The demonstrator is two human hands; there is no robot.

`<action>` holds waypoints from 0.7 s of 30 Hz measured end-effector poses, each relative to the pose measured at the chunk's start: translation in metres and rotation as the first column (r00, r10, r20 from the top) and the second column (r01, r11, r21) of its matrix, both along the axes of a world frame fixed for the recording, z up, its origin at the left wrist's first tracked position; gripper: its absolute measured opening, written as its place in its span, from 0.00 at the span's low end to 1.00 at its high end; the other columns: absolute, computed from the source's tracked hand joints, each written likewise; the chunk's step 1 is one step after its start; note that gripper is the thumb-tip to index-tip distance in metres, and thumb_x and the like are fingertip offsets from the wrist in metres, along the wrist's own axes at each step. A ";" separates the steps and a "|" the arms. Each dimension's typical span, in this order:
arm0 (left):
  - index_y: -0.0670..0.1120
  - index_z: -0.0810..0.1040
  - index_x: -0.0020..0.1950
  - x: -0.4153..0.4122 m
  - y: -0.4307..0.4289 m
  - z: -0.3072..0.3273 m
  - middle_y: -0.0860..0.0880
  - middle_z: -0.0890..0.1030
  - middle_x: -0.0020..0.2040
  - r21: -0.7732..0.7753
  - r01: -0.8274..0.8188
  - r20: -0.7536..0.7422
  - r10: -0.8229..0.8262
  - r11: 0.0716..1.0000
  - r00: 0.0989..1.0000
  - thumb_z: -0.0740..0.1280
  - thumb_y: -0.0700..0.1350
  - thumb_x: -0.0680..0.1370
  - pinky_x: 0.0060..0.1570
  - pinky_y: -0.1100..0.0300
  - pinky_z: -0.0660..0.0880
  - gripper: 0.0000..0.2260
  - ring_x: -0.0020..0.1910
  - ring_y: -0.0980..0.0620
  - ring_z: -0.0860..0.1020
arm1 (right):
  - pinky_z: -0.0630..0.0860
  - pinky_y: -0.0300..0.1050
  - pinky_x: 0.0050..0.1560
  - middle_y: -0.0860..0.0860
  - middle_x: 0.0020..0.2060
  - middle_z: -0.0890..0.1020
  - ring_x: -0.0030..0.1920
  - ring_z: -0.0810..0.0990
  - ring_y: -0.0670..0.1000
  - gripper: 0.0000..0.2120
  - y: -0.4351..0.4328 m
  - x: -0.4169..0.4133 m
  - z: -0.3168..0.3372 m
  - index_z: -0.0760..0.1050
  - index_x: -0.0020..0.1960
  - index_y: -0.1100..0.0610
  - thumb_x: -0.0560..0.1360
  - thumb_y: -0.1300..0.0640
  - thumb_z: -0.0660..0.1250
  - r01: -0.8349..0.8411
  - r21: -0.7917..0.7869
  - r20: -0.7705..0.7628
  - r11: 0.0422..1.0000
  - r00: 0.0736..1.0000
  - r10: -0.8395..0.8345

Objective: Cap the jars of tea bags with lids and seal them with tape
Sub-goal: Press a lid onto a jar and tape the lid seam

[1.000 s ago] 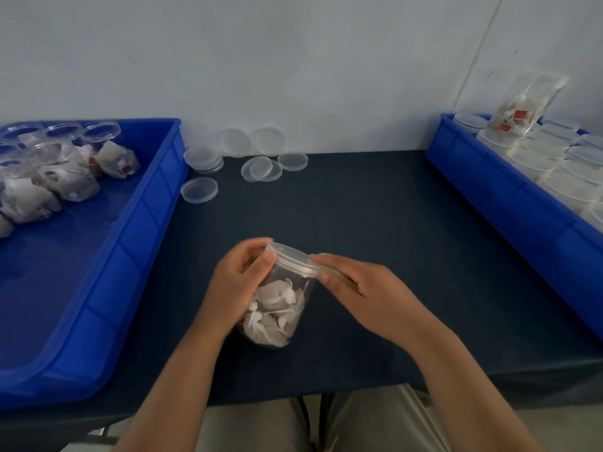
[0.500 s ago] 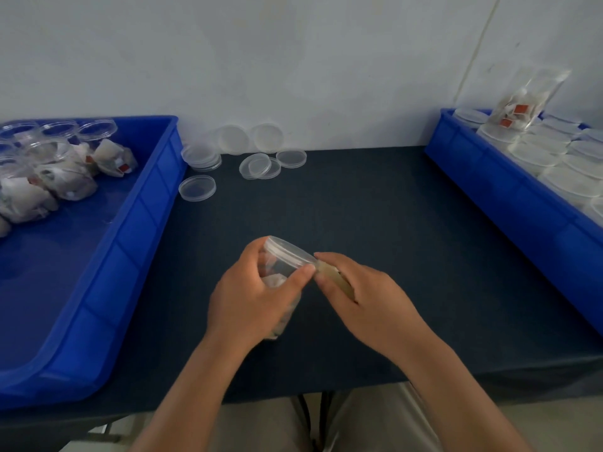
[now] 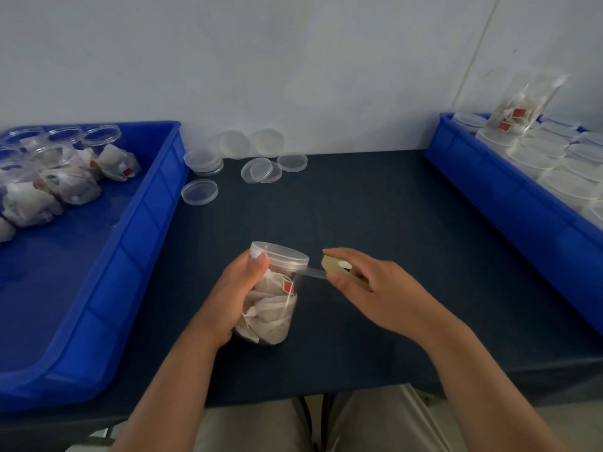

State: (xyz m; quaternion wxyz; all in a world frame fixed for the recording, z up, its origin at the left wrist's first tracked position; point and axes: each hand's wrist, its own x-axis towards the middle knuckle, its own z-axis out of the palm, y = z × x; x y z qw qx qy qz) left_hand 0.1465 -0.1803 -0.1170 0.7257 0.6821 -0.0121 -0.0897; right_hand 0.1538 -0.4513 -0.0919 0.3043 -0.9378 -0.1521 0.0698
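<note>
A clear jar of tea bags stands tilted on the dark table, a clear lid on top. My left hand grips the jar's left side, thumb up at the lid's rim. My right hand holds a roll of clear tape just right of the jar. A short strip of tape runs from the roll to the jar just under the lid.
Blue bin at left holds several open jars of tea bags. Blue bin at right holds several capped jars. Loose lids lie at the table's back by the wall.
The jar has been turned in my left hand, showing its tea bags again. My right hand has drawn the tape roll away to the right, pulling out a strip.
</note>
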 end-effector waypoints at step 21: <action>0.71 0.62 0.71 -0.019 -0.039 0.017 0.72 0.73 0.59 0.579 -0.212 0.193 0.120 0.787 0.974 0.65 0.87 0.56 0.49 0.68 0.71 0.47 0.58 0.77 0.72 | 0.68 0.28 0.41 0.38 0.56 0.86 0.53 0.83 0.41 0.22 0.025 -0.031 -0.005 0.72 0.76 0.35 0.85 0.35 0.53 0.089 -0.054 0.338 0.995 0.939 -0.066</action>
